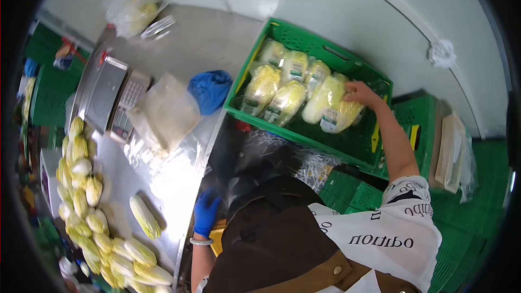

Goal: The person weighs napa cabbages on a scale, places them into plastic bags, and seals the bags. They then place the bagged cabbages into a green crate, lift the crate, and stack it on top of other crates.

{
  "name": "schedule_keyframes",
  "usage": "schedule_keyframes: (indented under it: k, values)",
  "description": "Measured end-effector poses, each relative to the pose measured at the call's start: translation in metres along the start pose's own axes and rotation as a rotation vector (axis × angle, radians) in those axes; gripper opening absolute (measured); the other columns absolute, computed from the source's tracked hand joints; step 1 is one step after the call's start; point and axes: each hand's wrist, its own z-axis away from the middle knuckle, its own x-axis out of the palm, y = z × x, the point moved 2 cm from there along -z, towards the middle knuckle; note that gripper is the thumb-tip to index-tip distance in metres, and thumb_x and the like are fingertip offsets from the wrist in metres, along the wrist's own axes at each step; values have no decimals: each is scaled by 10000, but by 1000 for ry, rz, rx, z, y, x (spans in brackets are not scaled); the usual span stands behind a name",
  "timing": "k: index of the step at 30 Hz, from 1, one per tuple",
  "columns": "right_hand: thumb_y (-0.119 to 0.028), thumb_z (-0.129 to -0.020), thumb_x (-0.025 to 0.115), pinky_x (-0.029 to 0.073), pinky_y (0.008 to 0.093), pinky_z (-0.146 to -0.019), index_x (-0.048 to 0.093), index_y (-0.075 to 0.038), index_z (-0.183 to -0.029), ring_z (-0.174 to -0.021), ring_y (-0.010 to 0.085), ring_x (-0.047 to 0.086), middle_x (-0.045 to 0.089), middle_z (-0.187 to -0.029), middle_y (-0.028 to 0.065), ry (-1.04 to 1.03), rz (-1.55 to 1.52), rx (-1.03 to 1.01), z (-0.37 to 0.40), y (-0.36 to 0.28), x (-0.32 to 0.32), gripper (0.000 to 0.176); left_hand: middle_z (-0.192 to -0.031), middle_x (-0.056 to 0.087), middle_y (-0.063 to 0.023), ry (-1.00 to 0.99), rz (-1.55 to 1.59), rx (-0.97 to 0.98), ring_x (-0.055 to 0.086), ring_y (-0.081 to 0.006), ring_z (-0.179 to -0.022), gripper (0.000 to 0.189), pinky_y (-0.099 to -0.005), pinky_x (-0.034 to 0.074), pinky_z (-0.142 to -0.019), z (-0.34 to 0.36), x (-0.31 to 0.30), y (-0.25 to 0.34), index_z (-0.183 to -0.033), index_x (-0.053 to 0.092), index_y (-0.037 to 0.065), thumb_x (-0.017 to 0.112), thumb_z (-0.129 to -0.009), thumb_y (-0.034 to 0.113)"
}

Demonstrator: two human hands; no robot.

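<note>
My bare right hand (359, 94) reaches into a green crate (331, 142), its fingers curled over the top end of a plastic-wrapped napa cabbage (342, 115) with a label. Against it, on the left, lies another wrapped napa cabbage (321, 100). Several more packed cabbages (262, 87) fill the crate's left part. In a blue glove, my left hand (207, 211) hangs by the front edge of the steel table (179, 206). It holds nothing, and its fingers are somewhat apart.
Unwrapped napa cabbages (81, 201) are heaped along the table's far left side, with a single one (145, 217) apart. A scale (116, 97), plastic sheets (165, 111) and a blue bag (210, 91) lie on the steel. More green crates (353, 192) stand below and right.
</note>
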Motion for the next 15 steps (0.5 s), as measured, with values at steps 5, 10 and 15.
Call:
schedule_keyframes:
  k: [5,10,15]
  values:
    - [-90,-742,755,467,307,-864,548,-25,-1265,-969,138,586,639,-1095,40,-204,-341,-20,-73,78,80,566,-1062,662,-170,92,30,-74,636,-282,-985,310,-347,487,-856,19,-5,-31,-1108,631,-11,655,-850,159]
    - [-1,-678,686,486,407,-862,634,-23,-1072,-988,354,605,650,-1031,162,327,793,-49,-70,-6,84,397,-1087,647,-199,153,19,-213,627,-324,-1002,400,-365,481,-880,33,-7,-63,-1099,641,-7,647,-861,315]
    - [-111,-829,652,466,389,-836,600,-34,-1111,-967,295,590,625,-1051,145,444,267,-706,-93,-186,166,297,-1058,660,-192,161,57,-312,640,-288,-990,373,-349,486,-867,48,-20,-83,-1109,645,8,649,-868,293]
